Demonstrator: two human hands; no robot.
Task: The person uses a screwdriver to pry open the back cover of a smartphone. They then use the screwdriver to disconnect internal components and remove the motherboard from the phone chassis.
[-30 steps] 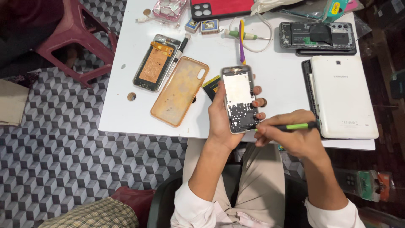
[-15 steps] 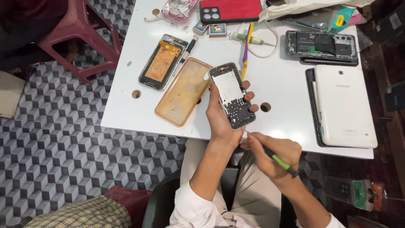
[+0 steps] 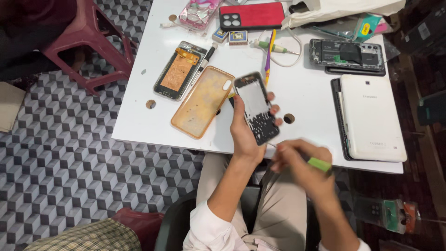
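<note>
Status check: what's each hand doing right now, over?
Left hand grips opened phone frame above white table. Right hand holds green-handled screwdriver by its lower edge. Nothing between.

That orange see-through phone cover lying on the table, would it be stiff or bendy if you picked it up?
The orange phone cover is probably bendy: it looks like a thin, translucent soft shell. Likely light too, as it lies empty with nothing inside. Lying flat on the white table, it should slide rather than roll or tip.
</note>
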